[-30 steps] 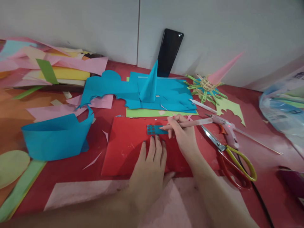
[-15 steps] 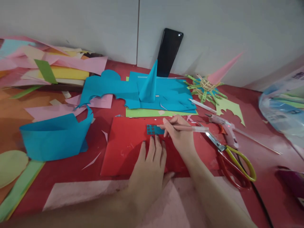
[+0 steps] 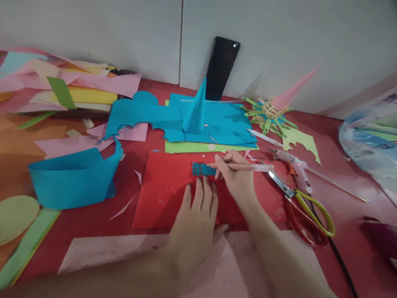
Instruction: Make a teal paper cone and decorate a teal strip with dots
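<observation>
A small blue paper strip (image 3: 197, 169) with dark drawn marks lies on the red sheet (image 3: 161, 194). My left hand (image 3: 195, 215) rests flat on that sheet, fingers stretched, fingertips at the strip's lower edge. Between the fingers of my right hand (image 3: 234, 174) is a slim pinkish pen (image 3: 242, 167), its tip on or just over the strip. The strip's right end is partly hidden by my right hand. Behind the sheet, a blue paper cone (image 3: 196, 114) stands on blue paper (image 3: 226, 120).
Scissors (image 3: 290, 191) and a glue gun (image 3: 294, 165) lie to the right. A blue paper band (image 3: 68, 186) stands at left, near paper scraps (image 3: 93, 85). A phone (image 3: 222, 66) leans on the wall, and a pink-coned paper piece (image 3: 274, 109) sits back right.
Both hands keep nearly the same place, the pen still at the blue strip. The whole view has shifted very slightly.
</observation>
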The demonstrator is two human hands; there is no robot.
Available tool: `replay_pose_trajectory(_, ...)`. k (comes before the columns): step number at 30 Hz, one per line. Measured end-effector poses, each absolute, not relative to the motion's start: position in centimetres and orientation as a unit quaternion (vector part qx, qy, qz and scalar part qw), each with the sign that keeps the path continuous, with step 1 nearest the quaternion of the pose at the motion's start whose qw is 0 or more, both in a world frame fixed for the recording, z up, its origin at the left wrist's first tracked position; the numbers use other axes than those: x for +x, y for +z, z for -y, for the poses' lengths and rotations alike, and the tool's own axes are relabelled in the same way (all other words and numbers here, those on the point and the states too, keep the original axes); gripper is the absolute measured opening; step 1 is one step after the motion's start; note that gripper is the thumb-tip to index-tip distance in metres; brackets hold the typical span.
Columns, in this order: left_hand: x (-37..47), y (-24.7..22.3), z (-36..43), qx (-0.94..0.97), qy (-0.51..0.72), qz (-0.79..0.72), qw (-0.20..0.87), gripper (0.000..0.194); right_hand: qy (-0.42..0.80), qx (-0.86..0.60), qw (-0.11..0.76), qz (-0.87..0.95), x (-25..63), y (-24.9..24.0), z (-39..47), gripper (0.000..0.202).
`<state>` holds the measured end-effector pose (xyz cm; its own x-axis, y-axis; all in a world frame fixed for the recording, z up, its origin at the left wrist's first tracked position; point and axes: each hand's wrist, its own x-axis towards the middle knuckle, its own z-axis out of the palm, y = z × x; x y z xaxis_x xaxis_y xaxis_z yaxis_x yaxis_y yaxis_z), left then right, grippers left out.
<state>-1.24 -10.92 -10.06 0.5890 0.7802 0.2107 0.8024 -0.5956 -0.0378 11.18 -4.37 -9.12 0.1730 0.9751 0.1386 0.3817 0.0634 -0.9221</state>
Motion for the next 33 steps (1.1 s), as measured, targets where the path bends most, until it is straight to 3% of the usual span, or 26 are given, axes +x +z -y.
replay_pose_trajectory(33, -1.2, -9.95, 10.99, -0.893, -0.058, 0.443, 0.054, 0.059, 0.321, -0.612, 0.465, 0.554, 11.21, -9.19, 4.3, 0.026)
